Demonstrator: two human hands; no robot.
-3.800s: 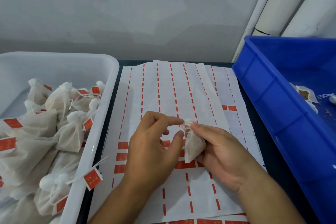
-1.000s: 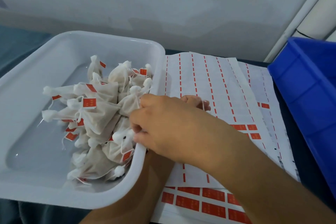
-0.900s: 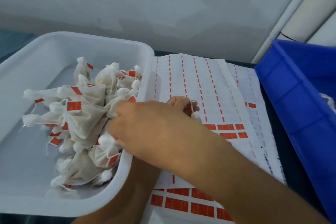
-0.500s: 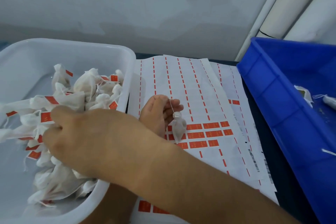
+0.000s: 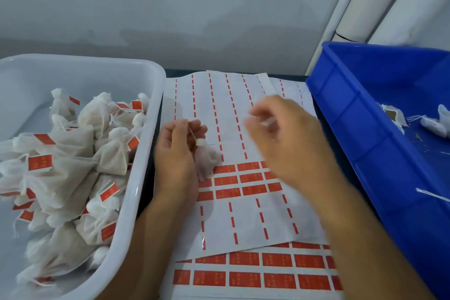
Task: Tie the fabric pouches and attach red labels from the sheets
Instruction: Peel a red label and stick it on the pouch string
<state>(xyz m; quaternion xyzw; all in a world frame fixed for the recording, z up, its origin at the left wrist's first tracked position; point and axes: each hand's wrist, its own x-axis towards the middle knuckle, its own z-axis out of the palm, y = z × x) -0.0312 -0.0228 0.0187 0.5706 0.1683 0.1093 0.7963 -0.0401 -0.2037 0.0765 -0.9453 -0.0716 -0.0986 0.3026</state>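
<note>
A small white fabric pouch (image 5: 205, 162) dangles by its drawstring from my left hand (image 5: 176, 156), which pinches the string above the label sheet (image 5: 229, 105). This top sheet is mostly peeled, with a few rows of red labels (image 5: 239, 179) left just right of the pouch. My right hand (image 5: 287, 143) hovers over the sheet to the right of the pouch. It is motion-blurred with curled fingers, so I cannot make out whether it holds anything. A second sheet (image 5: 243, 277) with full rows of red labels lies underneath, nearer to me.
A white tray (image 5: 157, 95) on the left holds several tied pouches (image 5: 73, 165) with red labels. A blue bin (image 5: 353, 117) on the right contains a few loose pouches (image 5: 433, 124) and strings. A grey wall and white pipes stand behind.
My right hand has left the white tray and swung right, over the label sheet. My left hand still holds the pouch by its string. The camera has turned back to the right.
</note>
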